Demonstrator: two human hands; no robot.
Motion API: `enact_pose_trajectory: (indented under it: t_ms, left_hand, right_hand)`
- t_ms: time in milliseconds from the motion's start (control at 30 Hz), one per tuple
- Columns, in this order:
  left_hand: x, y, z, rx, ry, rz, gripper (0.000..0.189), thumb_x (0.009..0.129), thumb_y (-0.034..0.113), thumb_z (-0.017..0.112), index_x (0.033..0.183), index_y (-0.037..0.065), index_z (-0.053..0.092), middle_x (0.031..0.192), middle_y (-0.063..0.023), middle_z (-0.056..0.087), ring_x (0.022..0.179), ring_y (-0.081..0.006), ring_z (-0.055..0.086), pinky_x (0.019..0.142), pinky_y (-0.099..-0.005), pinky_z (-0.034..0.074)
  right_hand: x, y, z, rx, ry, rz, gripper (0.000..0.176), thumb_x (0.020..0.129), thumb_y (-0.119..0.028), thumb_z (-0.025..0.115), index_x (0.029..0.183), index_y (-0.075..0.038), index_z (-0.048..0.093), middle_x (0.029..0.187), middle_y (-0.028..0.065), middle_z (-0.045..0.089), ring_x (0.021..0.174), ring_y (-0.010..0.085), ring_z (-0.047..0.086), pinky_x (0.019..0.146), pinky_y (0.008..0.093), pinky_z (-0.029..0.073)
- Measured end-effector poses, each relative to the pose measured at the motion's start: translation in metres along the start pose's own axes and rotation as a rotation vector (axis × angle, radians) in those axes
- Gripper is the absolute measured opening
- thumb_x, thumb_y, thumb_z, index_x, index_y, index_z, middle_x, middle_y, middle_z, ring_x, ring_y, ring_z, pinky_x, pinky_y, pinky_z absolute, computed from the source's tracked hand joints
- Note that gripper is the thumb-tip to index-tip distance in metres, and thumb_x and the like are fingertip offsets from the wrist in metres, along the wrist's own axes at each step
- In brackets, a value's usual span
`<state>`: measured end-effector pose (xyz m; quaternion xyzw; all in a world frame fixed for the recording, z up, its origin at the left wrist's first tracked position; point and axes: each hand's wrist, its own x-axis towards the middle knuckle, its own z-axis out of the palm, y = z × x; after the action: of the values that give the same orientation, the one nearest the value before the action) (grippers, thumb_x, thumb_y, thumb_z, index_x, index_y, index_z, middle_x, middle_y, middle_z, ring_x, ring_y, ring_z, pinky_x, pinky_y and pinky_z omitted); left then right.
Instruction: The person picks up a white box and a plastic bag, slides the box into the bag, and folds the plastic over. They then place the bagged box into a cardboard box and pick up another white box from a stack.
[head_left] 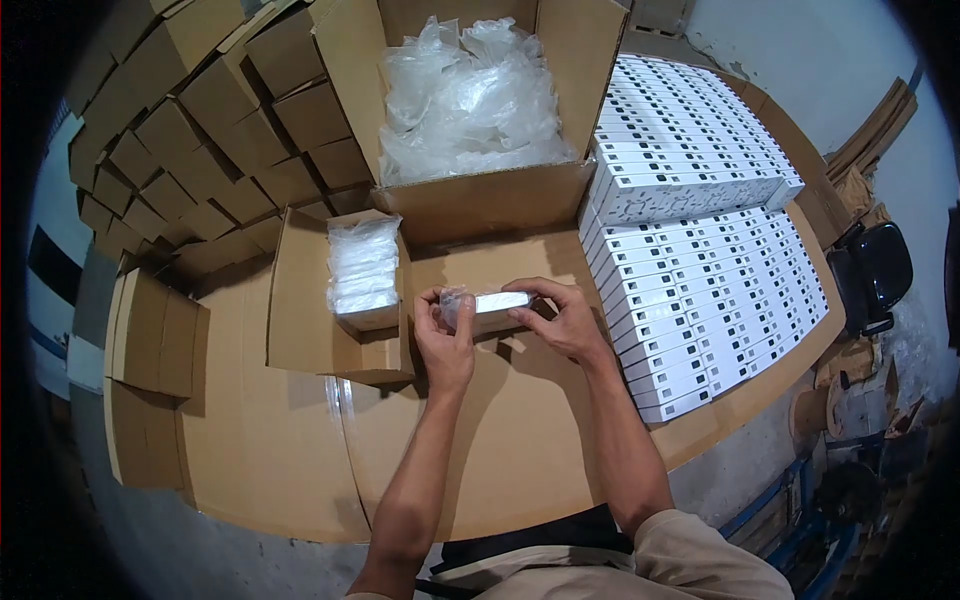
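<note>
A small white box (pixel 492 301) is held above the cardboard-covered table between my two hands. My left hand (pixel 445 330) grips its left end, where clear plastic wrap bunches around it. The fingers of my right hand (pixel 562 318) pinch the right end. Just left of my hands, an open carton (pixel 300 315) holds a row of plastic-wrapped boxes (pixel 362 268), with a gap at its near end. Behind stands a large open carton (pixel 490 205) filled with clear plastic bags (pixel 470 100).
Stacked rows of white boxes (pixel 700 310) cover the table's right side. Many empty cartons (pixel 200 140) are piled at the back left, and closed-looking cartons (pixel 150 340) stand at the left edge. A black chair (pixel 880 265) is on the far right.
</note>
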<state>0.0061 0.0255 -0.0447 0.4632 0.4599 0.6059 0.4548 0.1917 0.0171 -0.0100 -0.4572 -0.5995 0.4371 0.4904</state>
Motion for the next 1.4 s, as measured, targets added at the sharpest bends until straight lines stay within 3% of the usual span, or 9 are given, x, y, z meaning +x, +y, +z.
enact_pose_trajectory:
  t_ms: [67,167,267,367,767,967,1067,1300,1400]
  left_hand:
    - [-0.003,0.003,0.004,0.001,0.023,0.066,0.036,0.1,0.013,0.068,0.128,0.002,0.047,0.11,-0.0071,0.059,0.103,-0.0147,0.058,0.094,-0.0299,0.046]
    - [-0.008,0.004,0.014,0.103,0.155,0.375,0.044,0.095,0.009,0.07,0.13,0.002,0.044,0.109,-0.0108,0.059,0.101,-0.0198,0.06,0.093,-0.0354,0.048]
    - [-0.015,0.02,0.011,0.492,0.195,0.886,0.039,0.091,0.003,0.069,0.125,0.002,0.051,0.109,-0.013,0.063,0.105,-0.0288,0.062,0.1,-0.0439,0.047]
    - [-0.02,0.018,0.006,0.671,-0.097,0.962,0.035,0.087,0.0,0.069,0.121,0.003,0.059,0.114,-0.0128,0.066,0.112,-0.0336,0.062,0.103,-0.0495,0.046]
    - [-0.007,0.011,0.003,0.703,-0.118,0.741,0.034,0.091,0.0,0.064,0.125,0.003,0.06,0.119,-0.0131,0.066,0.115,-0.0331,0.063,0.112,-0.0531,0.043]
    - [-0.011,0.011,0.001,0.416,-0.162,0.394,0.036,0.095,0.001,0.06,0.13,-0.001,0.052,0.119,-0.0188,0.064,0.114,-0.0321,0.062,0.102,-0.0425,0.047]
    - [-0.008,0.01,0.0,0.388,-0.157,0.388,0.035,0.097,0.007,0.062,0.13,0.0,0.051,0.118,-0.0184,0.064,0.111,-0.0317,0.064,0.096,-0.041,0.05]
    - [-0.007,0.007,0.002,0.187,-0.16,0.239,0.044,0.098,0.009,0.064,0.137,0.001,0.046,0.118,-0.0164,0.063,0.112,-0.025,0.062,0.097,-0.037,0.05]
    - [-0.012,0.007,-0.002,0.174,-0.195,0.112,0.055,0.099,0.006,0.062,0.146,0.001,0.036,0.131,-0.0158,0.056,0.119,-0.0225,0.056,0.102,-0.0361,0.046]
  right_hand:
    - [0.001,0.004,-0.001,-0.002,-0.004,-0.009,0.027,0.087,0.001,0.076,0.114,-0.001,0.074,0.104,0.0057,0.076,0.092,0.0107,0.067,0.075,0.0241,0.053]
    - [0.003,0.012,-0.002,-0.078,-0.005,-0.028,0.026,0.091,-0.003,0.075,0.117,0.0,0.071,0.106,0.007,0.076,0.09,0.0122,0.071,0.077,0.0277,0.059]
    - [0.003,0.007,-0.002,-0.127,0.006,-0.114,0.026,0.092,-0.003,0.074,0.117,0.001,0.071,0.106,0.0075,0.075,0.09,0.012,0.07,0.078,0.028,0.058]
    - [0.003,0.006,-0.003,-0.107,-0.006,-0.098,0.025,0.092,-0.002,0.074,0.117,0.001,0.071,0.106,0.008,0.075,0.093,0.0129,0.071,0.079,0.0281,0.058]
    - [0.003,0.008,-0.005,-0.051,-0.047,-0.07,0.029,0.09,0.0,0.074,0.119,0.001,0.07,0.11,0.0095,0.075,0.1,0.0164,0.072,0.082,0.0284,0.059]
    - [0.005,0.009,-0.003,-0.063,-0.003,-0.154,0.035,0.084,0.004,0.075,0.119,0.001,0.07,0.119,0.01,0.074,0.112,0.0183,0.068,0.095,0.0316,0.054]
    - [0.002,0.006,-0.002,-0.064,0.015,-0.106,0.037,0.084,0.001,0.078,0.121,-0.003,0.071,0.117,0.0092,0.074,0.114,0.0198,0.067,0.095,0.0318,0.054]
    - [0.005,0.011,-0.005,-0.21,0.044,-0.218,0.03,0.08,-0.001,0.082,0.11,-0.005,0.076,0.102,0.0047,0.074,0.08,0.0134,0.059,0.074,0.0293,0.05]
    - [0.002,0.011,-0.004,-0.198,0.069,-0.147,0.031,0.08,-0.001,0.083,0.11,-0.006,0.076,0.101,0.0045,0.074,0.079,0.0122,0.059,0.071,0.0283,0.05]
